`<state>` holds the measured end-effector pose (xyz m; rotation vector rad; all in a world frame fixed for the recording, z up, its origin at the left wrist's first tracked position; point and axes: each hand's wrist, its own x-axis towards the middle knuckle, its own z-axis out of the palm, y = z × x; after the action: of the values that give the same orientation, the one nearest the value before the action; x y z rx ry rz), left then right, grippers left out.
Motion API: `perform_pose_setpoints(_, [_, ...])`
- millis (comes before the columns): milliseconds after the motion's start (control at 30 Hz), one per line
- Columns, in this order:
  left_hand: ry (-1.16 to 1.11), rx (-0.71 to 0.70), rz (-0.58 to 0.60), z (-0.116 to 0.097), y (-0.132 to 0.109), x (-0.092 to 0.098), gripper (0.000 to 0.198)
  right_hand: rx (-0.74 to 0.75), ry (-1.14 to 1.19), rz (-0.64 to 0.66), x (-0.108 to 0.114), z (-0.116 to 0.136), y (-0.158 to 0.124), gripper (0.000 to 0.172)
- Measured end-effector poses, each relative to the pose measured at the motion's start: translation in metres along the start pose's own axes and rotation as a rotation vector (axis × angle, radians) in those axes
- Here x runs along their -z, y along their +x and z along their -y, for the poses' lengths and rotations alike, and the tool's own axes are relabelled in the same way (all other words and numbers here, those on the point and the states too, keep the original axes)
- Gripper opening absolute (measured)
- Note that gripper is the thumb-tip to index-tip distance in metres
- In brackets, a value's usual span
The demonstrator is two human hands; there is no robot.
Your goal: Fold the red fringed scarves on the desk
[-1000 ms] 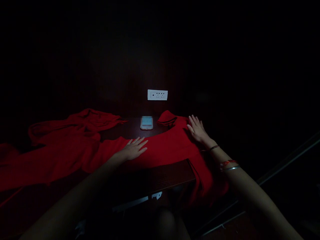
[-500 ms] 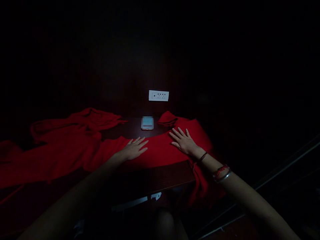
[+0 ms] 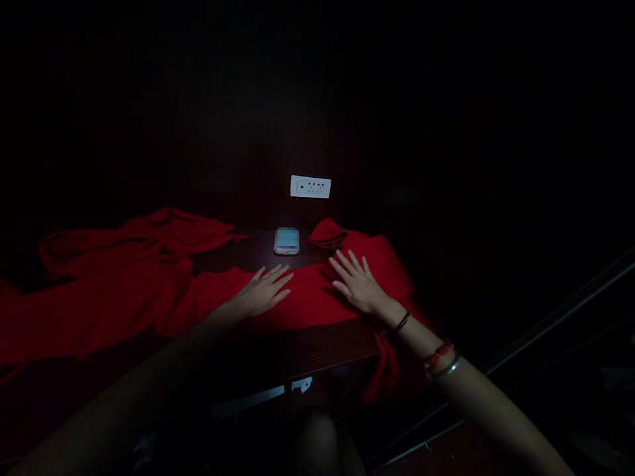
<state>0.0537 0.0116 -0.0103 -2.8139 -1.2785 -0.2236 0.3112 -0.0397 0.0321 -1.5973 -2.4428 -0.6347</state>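
A long piece of red cloth (image 3: 307, 301), which looks like a garment, stretches across a dark wooden desk (image 3: 317, 347). Its middle lies smooth, while the left part is rumpled and the right end hangs over the desk's edge. My left hand (image 3: 262, 291) is open, palm down over the smooth stretch, with a ring on one finger. To its right, my right hand (image 3: 360, 284) is also open with fingers spread above the cloth; whether the palm fully touches is hard to tell. Neither hand grasps anything. Just beyond the cloth lies a phone (image 3: 286, 241) with its screen lit.
A white wall socket (image 3: 310, 186) sits above the desk at the back. Below the front edge, my knee (image 3: 317, 439) and some pale objects (image 3: 301, 384) show dimly. Most of the surroundings are too dark to make out.
The whole view has shifted slightly, so desk, phone and socket appear a little further left. Both hands stay spread over the cloth, with only slight movement.
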Motion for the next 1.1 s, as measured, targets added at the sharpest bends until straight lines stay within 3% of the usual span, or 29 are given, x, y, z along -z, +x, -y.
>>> perform_pose_setpoints(100, [-0.064,-0.01,0.103,-0.014,-0.005,0.003,0.06,0.152,0.044,0.053,-0.005,0.038,-0.006,0.053])
perform_pose_setpoints(167, [-0.093,-0.003,0.177,-0.019,-0.008,0.005,0.069,0.129,0.022,0.08,-0.011,0.04,-0.01,0.049])
perform_pose_setpoints(433, [-0.097,-0.013,0.218,-0.017,-0.009,0.008,0.076,-0.18,-0.115,0.115,-0.014,-0.042,-0.042,0.047])
perform_pose_setpoints(533, [-0.112,-0.021,0.216,-0.018,-0.009,0.008,0.077,-0.275,-0.129,0.106,-0.007,-0.05,-0.047,0.049])
perform_pose_setpoints(633, [-0.127,-0.026,0.231,-0.017,-0.009,0.01,0.075,-0.25,-0.115,0.066,0.003,-0.029,-0.034,0.051])
perform_pose_setpoints(733, [-0.107,-0.002,0.203,-0.011,-0.009,0.013,0.071,-0.108,0.013,0.059,0.011,0.013,-0.009,0.05])
perform_pose_setpoints(867, [-0.065,0.155,0.187,0.002,-0.011,0.015,0.068,0.066,0.258,0.176,0.004,0.061,0.021,0.055])
perform_pose_setpoints(1000, [-0.062,0.205,0.237,0.01,-0.01,0.011,0.069,-0.02,0.36,0.364,-0.02,0.073,0.029,0.057])
perform_pose_setpoints(1100, [-0.059,0.193,0.237,0.011,-0.009,0.009,0.069,-0.052,0.369,0.383,-0.03,0.07,0.026,0.057])
